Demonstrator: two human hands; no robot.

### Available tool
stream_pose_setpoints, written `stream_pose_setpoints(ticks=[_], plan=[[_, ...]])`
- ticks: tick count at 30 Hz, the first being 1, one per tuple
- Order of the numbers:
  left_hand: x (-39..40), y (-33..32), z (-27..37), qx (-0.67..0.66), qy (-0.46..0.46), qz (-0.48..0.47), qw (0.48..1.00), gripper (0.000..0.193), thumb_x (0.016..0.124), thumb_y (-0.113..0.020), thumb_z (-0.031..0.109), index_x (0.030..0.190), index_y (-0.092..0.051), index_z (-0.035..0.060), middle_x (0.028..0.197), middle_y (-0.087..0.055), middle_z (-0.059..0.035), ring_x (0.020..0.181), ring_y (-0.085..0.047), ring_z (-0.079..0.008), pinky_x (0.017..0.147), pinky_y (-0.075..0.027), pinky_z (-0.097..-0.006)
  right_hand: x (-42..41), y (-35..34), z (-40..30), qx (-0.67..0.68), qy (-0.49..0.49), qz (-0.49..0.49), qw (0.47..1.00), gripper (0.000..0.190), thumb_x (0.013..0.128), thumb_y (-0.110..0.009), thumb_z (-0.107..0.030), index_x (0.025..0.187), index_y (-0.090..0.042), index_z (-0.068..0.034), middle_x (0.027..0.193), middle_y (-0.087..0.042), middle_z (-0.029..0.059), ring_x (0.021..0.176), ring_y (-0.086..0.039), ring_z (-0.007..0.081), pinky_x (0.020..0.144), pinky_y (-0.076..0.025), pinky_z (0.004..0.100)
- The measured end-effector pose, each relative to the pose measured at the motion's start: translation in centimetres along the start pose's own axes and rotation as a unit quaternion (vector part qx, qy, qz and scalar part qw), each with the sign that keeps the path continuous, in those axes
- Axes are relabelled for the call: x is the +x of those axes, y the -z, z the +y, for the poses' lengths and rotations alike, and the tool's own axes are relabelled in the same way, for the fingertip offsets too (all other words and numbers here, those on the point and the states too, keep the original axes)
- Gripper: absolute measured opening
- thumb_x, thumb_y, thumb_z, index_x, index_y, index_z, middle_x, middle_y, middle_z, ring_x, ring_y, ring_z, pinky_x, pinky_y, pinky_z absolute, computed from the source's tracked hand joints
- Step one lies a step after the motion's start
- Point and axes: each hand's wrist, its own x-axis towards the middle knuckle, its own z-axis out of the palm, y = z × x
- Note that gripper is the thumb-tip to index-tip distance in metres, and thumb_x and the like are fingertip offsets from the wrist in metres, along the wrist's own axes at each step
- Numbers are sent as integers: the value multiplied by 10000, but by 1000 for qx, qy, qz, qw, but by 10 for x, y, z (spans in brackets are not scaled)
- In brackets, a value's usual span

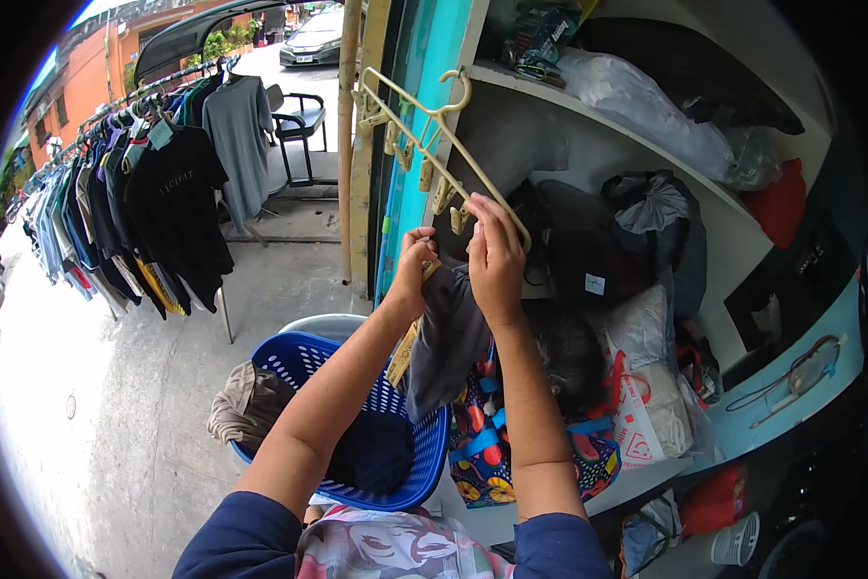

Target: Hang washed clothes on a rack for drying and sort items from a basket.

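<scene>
A cream plastic clip hanger (pixel 434 145) with several clips hangs by the shelf edge in front of me. My left hand (pixel 410 271) pinches the upper edge of a dark grey garment (pixel 441 340), which hangs down between my forearms. Tan tags (pixel 403 356) with printing dangle at the garment's side. At the hanger's near end, my right hand (pixel 497 264) has its fingers on the lower bar beside a clip (pixel 460 219); its palm side is partly hidden. Below my left forearm stands a blue plastic laundry basket (pixel 426 463) containing a dark navy cloth (pixel 372 452). A taupe cloth (pixel 249 405) drapes over its left rim.
A rack of clothes (pixel 177 210) stands outside at left, near an armchair (pixel 300 123) and parked car (pixel 314 40). White shelves (pixel 622 130) hold bags at right. A fruit-print bag (pixel 477 470), white plastic bag (pixel 644 427) and apparent dark tabby cat (pixel 568 354) sit lower.
</scene>
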Motion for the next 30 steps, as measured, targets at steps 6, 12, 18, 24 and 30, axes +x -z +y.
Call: stream_pose_setpoints(ticks=[6,12,18,24,30], plan=[[-4,15,15,49,10,-55,997,422,614,-442,-75,1003,-419,85,821,-404,10,726,-413,-97,611,-378,-183,27,-34,12,-135,-123,-139,973,415,769,-555,-210,1116,-472,2,1122,-494,155,1031,-480,305,863,-393,377],[4,34,25,34,29,-103,994,222,727,-618,29,899,-481,63,803,-535,-25,714,-529,-98,638,-431,-216,52,-54,31,-80,-204,-191,957,493,741,-585,-388,1045,-525,-3,946,-584,167,888,-553,324,763,-430,392],[21,46,26,-35,7,-94,995,106,795,-600,108,840,-507,86,762,-571,-13,664,-545,-90,592,-439,-223,61,-62,47,37,-332,-228,915,320,695,-638,-272,863,-600,-2,761,-624,136,729,-595,256,663,-437,337],[34,46,30,-15,2,-106,994,115,804,-590,129,857,-496,88,764,-561,-10,676,-542,-88,584,-449,-229,61,-58,47,249,-374,-191,873,203,694,-640,-94,838,-575,33,724,-592,67,684,-545,126,651,-410,244],[39,30,31,31,-14,-97,995,131,817,-576,156,880,-476,100,775,-549,-7,681,-538,-86,545,-459,-227,62,-53,38,317,-387,-198,843,130,722,-608,-35,828,-562,24,735,-577,35,676,-528,89,640,-410,209]])
